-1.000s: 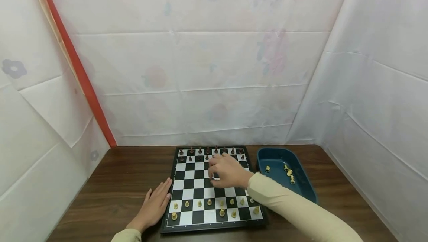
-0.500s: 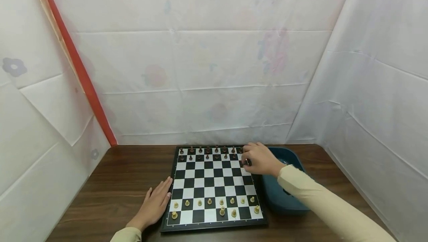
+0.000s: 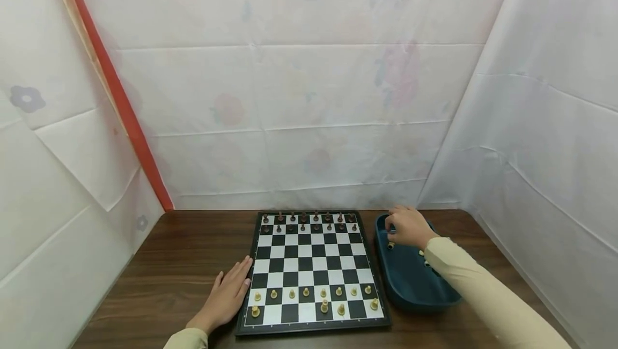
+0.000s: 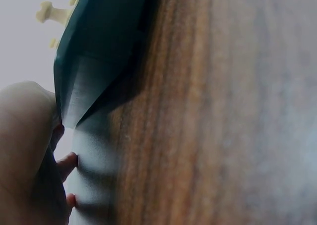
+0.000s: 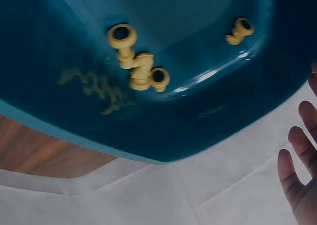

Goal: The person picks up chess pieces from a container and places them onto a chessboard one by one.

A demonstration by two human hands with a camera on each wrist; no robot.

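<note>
My left hand (image 3: 224, 295) lies flat with straight fingers against the left edge of the black-and-white chessboard (image 3: 305, 265). From the left wrist, the board's dark side (image 4: 99, 56) looms close, with a pale chess piece (image 4: 52, 12) above it. My right hand (image 3: 409, 227) hovers over the far left part of a blue tray (image 3: 417, 290). Its loosely bent fingers (image 5: 302, 145) are apart and hold nothing in the right wrist view. Inside the tray lie several pale yellow chess pieces, among them a knight (image 5: 142, 69) and a separate small piece (image 5: 241, 30).
Dark red pieces (image 3: 303, 218) fill two far rows of the board. Pale pieces stand on the near rows: a row of pawns (image 3: 306, 291) and several others behind, such as a rook (image 3: 255, 311). Wooden tabletop (image 3: 193, 252) surrounds everything; white cloth walls (image 3: 309, 124) enclose it.
My right hand has swung right, from above the middle of the board past its right edge to over the tray. The left hand has stayed at the board's edge.
</note>
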